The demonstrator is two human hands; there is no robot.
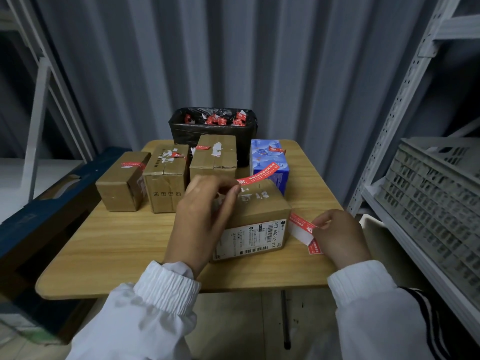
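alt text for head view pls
A person's left hand pinches a red label strip above a cardboard box on a wooden table, while the right hand pinches a red-and-white strip beside it. Behind stand more boxes and a black bin.

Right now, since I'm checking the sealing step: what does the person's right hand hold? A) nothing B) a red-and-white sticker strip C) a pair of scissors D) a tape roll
B: the right hand pinches a red-and-white sticker strip beside the labelled cardboard box, while the left hand holds the end of a red sticker strip over its top.
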